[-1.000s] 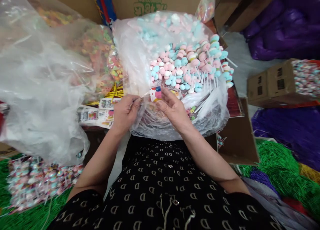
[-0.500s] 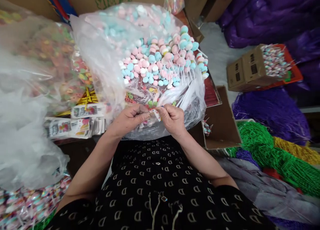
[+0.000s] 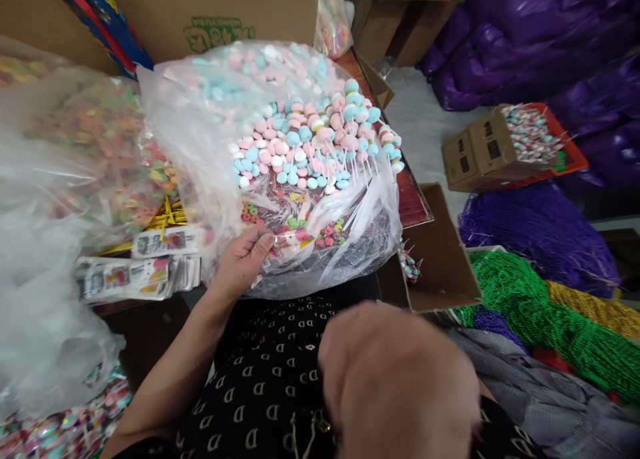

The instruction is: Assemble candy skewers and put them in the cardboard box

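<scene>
We sit over a dark red counter (image 3: 414, 199) with a large brown cardboard carton (image 3: 210, 12) standing behind it. On the counter lies a big clear plastic bag (image 3: 320, 246) of pink, blue and white disc lollipops on white sticks, with small multicoloured candy rings among them at the near end. Our left hand (image 3: 243, 262) is closed on the near edge of that bag, thumb lying over the plastic and fingers curled around a fold. Our right hand (image 3: 395, 379) is raised close to the camera, large and blurred in front of our black patterned top (image 3: 270, 359); we cannot tell whether it is open or closed, or if it holds anything.

Left of the bag lies a second clear bag of colourful gummy rings (image 3: 95, 132), and a row of printed card labels (image 3: 135, 276) sits just beside our left hand. To the right, an open cardboard box (image 3: 440, 259) holds a small bunch of lollipops (image 3: 410, 266), near heaps of purple (image 3: 535, 239) and green bead necklaces (image 3: 520, 319).
</scene>
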`<action>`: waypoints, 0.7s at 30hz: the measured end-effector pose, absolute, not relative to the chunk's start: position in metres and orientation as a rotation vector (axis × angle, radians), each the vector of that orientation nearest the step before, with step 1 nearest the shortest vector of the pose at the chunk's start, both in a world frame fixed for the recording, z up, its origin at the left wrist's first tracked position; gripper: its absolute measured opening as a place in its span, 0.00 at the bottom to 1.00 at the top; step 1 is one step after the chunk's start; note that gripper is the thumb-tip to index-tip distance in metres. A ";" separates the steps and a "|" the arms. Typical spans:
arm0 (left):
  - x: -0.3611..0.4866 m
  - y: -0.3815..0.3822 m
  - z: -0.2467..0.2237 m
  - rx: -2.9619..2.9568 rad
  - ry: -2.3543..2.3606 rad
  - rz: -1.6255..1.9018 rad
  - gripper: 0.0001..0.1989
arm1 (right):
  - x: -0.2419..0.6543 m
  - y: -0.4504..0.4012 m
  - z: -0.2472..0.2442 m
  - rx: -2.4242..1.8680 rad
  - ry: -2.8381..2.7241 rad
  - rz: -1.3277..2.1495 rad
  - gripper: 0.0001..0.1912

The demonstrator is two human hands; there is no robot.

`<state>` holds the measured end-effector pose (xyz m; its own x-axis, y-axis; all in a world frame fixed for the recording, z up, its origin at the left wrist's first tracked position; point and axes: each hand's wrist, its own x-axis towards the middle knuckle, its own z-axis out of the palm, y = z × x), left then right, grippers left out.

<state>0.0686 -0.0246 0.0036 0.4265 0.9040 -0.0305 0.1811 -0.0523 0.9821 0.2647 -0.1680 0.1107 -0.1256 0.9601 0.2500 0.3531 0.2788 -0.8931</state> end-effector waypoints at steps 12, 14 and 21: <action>0.067 -0.025 0.025 1.718 0.862 0.518 0.11 | 0.268 -0.095 0.016 -1.500 -1.061 0.990 0.18; 0.066 -0.023 0.023 1.720 0.838 0.495 0.12 | 0.268 -0.098 0.017 -1.536 -1.066 0.902 0.23; 0.064 -0.019 0.016 1.753 0.887 0.516 0.20 | 0.267 -0.095 0.018 -1.468 -1.054 0.973 0.25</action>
